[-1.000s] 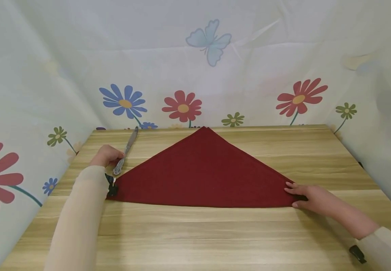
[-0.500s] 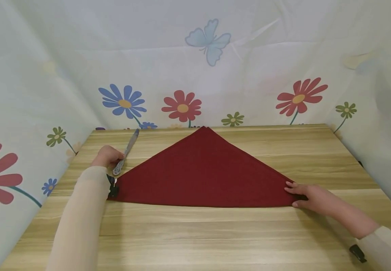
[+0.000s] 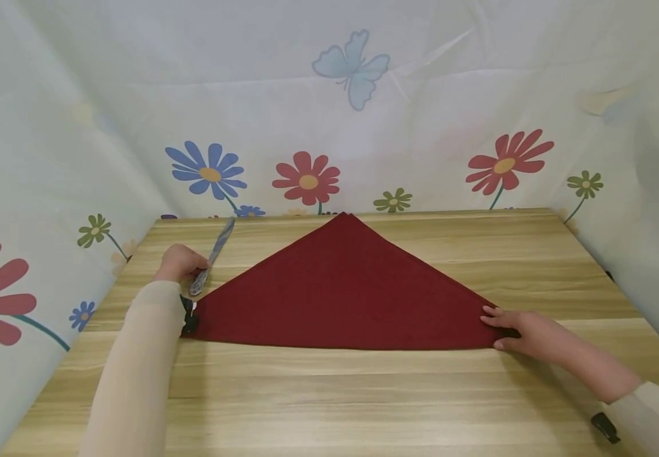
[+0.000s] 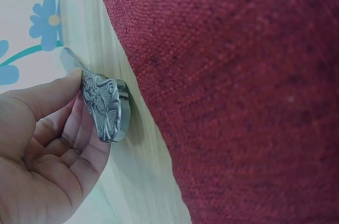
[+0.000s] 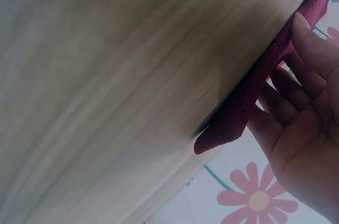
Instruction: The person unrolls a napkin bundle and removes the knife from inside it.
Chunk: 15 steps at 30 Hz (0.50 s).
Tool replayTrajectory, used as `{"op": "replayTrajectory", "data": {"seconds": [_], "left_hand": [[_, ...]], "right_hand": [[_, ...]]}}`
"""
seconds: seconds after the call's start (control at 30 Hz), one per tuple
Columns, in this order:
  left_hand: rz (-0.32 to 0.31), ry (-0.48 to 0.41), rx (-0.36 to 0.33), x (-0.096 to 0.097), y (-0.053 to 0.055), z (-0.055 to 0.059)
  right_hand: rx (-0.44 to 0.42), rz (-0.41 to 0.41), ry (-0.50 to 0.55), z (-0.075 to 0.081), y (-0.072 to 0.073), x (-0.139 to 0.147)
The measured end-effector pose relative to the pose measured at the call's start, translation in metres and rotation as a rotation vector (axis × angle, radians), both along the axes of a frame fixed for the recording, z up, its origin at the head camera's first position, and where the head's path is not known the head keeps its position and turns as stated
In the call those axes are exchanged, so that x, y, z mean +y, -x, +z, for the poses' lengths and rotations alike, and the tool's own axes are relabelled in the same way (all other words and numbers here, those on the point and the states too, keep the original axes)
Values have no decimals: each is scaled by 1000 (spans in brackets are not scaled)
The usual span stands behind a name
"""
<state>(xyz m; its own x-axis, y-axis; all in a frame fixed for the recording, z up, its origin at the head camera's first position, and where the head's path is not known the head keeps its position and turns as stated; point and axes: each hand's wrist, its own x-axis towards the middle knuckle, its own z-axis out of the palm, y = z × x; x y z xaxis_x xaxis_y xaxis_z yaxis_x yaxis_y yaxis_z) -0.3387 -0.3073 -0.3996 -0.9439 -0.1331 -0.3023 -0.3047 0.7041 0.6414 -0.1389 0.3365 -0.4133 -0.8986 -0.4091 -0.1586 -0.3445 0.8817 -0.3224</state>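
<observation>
On the table lies a dark red cloth [image 3: 341,292], folded to a triangle with its peak at the far edge. Beyond its left corner, my left hand [image 3: 182,261] pinches the handle of a silver table knife [image 3: 219,242], the blade pointing away toward the back. The left wrist view shows thumb and fingers on the knife's ornate patterned handle [image 4: 100,102], close beside the cloth's edge [image 4: 159,107]. My right hand [image 3: 526,333] rests on the cloth's right end, fingers spread, thumb at the near edge. In the right wrist view its fingertips touch the cloth [image 5: 238,102].
The wood-grain table [image 3: 329,400] runs beneath everything. A white sheet [image 3: 432,114] printed with flowers and a butterfly hangs behind and at both sides. Black straps show near the left wrist [image 3: 189,317] and the right sleeve [image 3: 605,428].
Both hands stay almost where they were. The knife's blade has tilted slightly in the left hand; the cloth has not moved.
</observation>
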Motion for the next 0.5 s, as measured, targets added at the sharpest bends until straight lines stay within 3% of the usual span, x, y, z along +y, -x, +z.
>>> {"op": "replayTrajectory", "data": {"seconds": [0.5], "left_hand": [[-23, -15, -1, -6, 2, -2]], "right_hand": [[48, 28, -10, -3, 0, 1]]}}
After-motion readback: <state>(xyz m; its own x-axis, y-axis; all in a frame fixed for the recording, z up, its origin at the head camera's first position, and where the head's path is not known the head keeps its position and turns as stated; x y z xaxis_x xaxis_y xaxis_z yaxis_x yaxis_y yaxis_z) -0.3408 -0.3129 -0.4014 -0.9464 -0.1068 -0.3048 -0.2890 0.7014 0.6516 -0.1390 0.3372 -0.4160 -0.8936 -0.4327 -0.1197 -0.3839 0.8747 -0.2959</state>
